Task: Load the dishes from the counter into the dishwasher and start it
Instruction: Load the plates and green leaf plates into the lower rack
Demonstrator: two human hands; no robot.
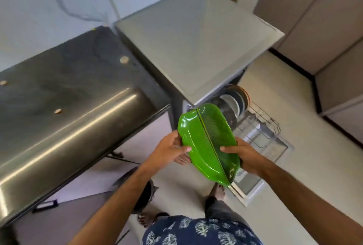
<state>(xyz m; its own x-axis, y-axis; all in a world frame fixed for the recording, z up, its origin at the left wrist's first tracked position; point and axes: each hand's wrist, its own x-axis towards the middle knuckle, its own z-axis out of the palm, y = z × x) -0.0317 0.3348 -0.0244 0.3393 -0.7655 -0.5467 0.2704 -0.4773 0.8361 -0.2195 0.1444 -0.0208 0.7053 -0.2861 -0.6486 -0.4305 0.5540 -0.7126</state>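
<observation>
Presently, head view: I hold one green leaf-shaped plate (208, 142) in mid-air over the pulled-out dishwasher rack (259, 127), well clear of the dark counter (64, 87). My left hand (169, 149) grips its left rim, my right hand (242, 155) its right rim — two grips, I judge, to tilt it for slotting. Several plates (233, 101) already stand racked — count unclear

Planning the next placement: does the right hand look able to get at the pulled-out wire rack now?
Probably not yet: the right hand and left hand both grip the green leaf-shaped plate; the wire rack lies open beyond.
</observation>
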